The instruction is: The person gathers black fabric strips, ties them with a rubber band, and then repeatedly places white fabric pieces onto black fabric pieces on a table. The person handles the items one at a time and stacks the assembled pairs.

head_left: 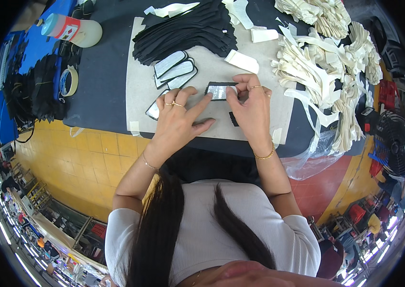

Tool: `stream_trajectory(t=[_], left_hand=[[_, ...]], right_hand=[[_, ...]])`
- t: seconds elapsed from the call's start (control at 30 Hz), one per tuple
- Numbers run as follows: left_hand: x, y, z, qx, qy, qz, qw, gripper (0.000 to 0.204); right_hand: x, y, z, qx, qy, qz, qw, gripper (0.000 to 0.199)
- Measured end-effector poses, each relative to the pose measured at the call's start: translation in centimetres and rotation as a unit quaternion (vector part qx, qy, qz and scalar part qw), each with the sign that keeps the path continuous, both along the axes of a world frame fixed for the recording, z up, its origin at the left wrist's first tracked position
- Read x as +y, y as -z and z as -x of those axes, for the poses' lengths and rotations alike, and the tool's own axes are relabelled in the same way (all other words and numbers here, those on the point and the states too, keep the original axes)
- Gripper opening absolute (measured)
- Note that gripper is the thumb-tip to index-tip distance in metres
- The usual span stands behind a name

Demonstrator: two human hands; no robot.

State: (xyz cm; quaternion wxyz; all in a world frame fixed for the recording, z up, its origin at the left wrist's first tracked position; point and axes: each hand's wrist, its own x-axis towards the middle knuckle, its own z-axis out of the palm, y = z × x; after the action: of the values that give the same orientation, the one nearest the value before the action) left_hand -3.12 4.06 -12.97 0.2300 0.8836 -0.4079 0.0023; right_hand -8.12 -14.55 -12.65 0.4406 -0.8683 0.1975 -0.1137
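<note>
A small black fabric piece with a shiny silvery-grey face (220, 92) lies on the pale work sheet in front of me. My right hand (251, 103) pinches its right end between thumb and fingers. With its fingers apart, my left hand (176, 115) rests on the sheet, the index fingertip at the piece's left end. Under and beside my left fingers lies another silvery, black-edged piece (153, 111), partly hidden. Several similar rounded pieces (171, 64) overlap just beyond. A small black scrap (233, 119) sits beside my right wrist.
A fanned stack of black fabric pieces (188, 31) lies at the back. Heaps of cream fabric pieces (307, 67) cover the right side. A bottle of pale liquid (85, 33) and a tape roll (70, 81) stand left. A fan (394, 143) is at far right.
</note>
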Motion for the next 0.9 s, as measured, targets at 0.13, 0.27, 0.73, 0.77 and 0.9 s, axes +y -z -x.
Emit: stream_trajectory(t=[0.13,0.27,0.73,0.77,0.9], left_hand=[[0.0,0.0,0.0,0.003,-0.004,0.001,1.000,0.057],[-0.1,-0.1,-0.1,-0.002,-0.004,-0.005,1.000,0.057],[-1.0,-0.8,-0.7,-0.009,0.013,-0.012,1.000,0.046],[-1.2,-0.8,-0.9,-0.007,0.011,-0.002,1.000,0.044],[-3.0,-0.8,-1.6,0.001,0.000,0.024,1.000,0.040]], right_hand=[[0.1,0.3,0.1,-0.010,-0.001,0.016,1.000,0.023],[0.2,0.6,0.2,-0.016,0.002,0.030,0.999,0.023],[-2.0,0.2,1.3,0.093,0.031,0.280,0.955,0.034],[-2.4,0.0,1.4,0.112,0.038,0.289,0.950,0.034],[-3.8,-0.6,1.5,0.048,0.038,0.234,0.970,0.034]])
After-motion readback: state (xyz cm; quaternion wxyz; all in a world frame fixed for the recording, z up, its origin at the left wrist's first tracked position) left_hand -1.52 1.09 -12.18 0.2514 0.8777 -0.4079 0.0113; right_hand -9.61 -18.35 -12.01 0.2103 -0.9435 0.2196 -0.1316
